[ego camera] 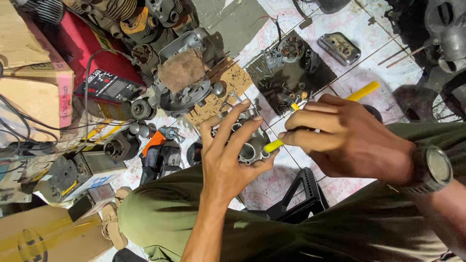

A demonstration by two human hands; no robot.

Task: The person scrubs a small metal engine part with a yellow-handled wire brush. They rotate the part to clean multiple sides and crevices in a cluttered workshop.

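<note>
cradling the grey metal engine casting (247, 140) above our lap, our left hand (228, 155) wraps its fingers around it to steady it. our right hand (349, 140) closes tight on the yellow-handled tool (274, 144), tip at the casting's edge.

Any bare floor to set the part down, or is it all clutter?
Bare tiled floor between the dark parts mat and the chrome cover; more tile under the hands beside the black stool. Crowded upper left around the engine cases and red box.
</note>
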